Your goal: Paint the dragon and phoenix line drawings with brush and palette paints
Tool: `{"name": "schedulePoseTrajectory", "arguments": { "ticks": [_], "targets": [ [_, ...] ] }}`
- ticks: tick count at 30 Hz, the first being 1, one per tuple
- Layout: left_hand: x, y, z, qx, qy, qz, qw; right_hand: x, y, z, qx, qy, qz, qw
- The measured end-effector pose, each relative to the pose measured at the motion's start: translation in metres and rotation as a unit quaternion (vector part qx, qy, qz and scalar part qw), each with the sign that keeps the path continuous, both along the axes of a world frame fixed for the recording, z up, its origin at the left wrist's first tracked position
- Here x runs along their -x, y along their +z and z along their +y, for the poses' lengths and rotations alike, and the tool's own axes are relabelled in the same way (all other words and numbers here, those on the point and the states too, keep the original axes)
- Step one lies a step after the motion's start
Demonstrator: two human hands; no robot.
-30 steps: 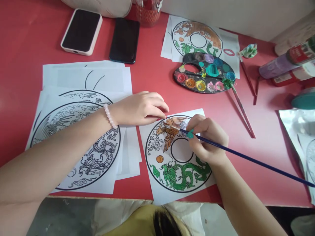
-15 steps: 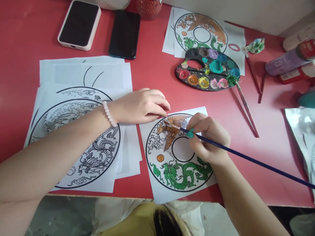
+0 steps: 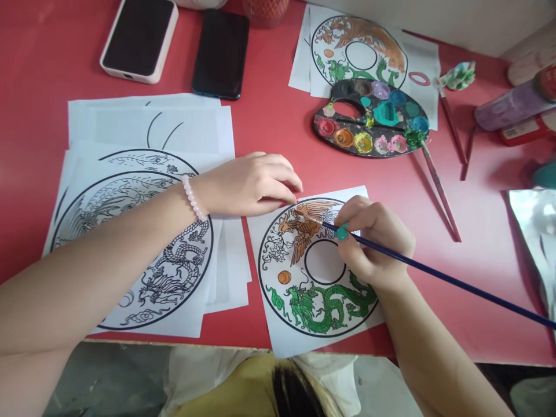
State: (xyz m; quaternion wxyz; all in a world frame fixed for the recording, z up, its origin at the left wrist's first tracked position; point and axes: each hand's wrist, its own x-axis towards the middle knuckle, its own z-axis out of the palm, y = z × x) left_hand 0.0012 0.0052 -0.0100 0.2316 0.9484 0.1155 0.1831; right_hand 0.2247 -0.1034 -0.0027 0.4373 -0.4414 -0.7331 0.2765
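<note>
Colouring the bird-and-dragon sheet point(image 3: 325, 262), lower middle of the frame.
The right hand point(image 3: 377, 246) pinches a blue brush point(image 3: 434, 273) at the bird point(image 3: 304, 227); the left hand point(image 3: 256, 184), loosely bent, rests by the upper edge. Dragon point(image 3: 299, 304) green, ball point(image 3: 284, 277) orange, bird partly orange; flowers point(image 3: 275, 249) remain white.

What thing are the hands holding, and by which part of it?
The right hand holds the blue paintbrush by its handle, near the bristle end; the left hand grips nothing visible.

Single head-worn view. Looks from above near edge of red table point(image 3: 271, 130), facing forward and down across it; close, table filling most of frame.
</note>
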Motion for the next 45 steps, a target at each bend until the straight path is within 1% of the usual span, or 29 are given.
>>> {"name": "schedulePoseTrajectory", "arguments": {
  "ticks": [3, 8, 13, 17, 23, 30, 41, 45],
  "targets": [
    [-0.0001, 0.0004, -0.0003, 0.003, 0.002, 0.001, 1.000, -0.0003, 0.0001, 0.0001, -0.005, 0.017, 0.004, 1.000],
    [-0.0004, 0.0014, -0.0007, 0.004, 0.004, 0.013, 1.000, 0.0004, 0.0005, 0.0004, -0.010, 0.004, -0.009, 1.000],
    [-0.0002, 0.0004, -0.0008, 0.005, 0.005, 0.007, 1.000, 0.0006, 0.0007, 0.0004, -0.014, 0.016, -0.004, 1.000],
    [0.0001, 0.0000, -0.0009, 0.007, 0.007, 0.006, 1.000, 0.0020, 0.0022, 0.0009, -0.017, 0.000, -0.012, 1.000],
    [0.0006, -0.0003, -0.0012, 0.003, 0.009, 0.012, 1.000, 0.0023, 0.0035, 0.0012, -0.029, 0.026, 0.009, 0.999],
    [0.0008, -0.0015, -0.0008, 0.006, 0.009, 0.010, 1.000, 0.0019, 0.0031, 0.0009, -0.021, 0.021, -0.003, 1.000],
    [0.0012, -0.0011, -0.0013, 0.017, 0.009, 0.011, 1.000, 0.0023, 0.0056, 0.0013, -0.040, 0.035, 0.004, 0.999],
    [0.0013, -0.0009, -0.0012, 0.024, 0.008, 0.012, 1.000, 0.0020, 0.0060, 0.0011, -0.043, 0.029, 0.001, 0.999]
  ]
}}
